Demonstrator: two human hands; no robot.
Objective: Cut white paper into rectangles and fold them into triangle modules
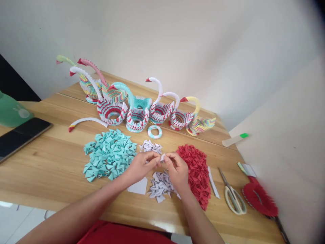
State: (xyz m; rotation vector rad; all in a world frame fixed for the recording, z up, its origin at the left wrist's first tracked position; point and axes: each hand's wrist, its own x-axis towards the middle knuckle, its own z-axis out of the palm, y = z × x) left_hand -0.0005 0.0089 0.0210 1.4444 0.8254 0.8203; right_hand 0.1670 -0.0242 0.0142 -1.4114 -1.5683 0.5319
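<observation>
Between my two hands is a small piece of white paper (163, 157), pinched at the fingertips. My left hand (142, 165) is closed on its left side, and my right hand (178, 169) grips it from the right. Below them lies a pile of folded white paper triangles (159, 186), partly covered by my right hand. A smaller white pile (150, 146) sits just beyond my fingers. Teal folded triangles (110, 152) are heaped to the left, red ones (196, 169) to the right. White paper sheets (138, 187) lie under my left wrist.
Several paper swans (113, 112) stand along the back of the wooden table. A teal and white ring (154, 132) and a loose swan neck (87, 120) lie before them. Scissors (235, 198) and a red round object (260, 200) are right; a phone (24, 135) lies left.
</observation>
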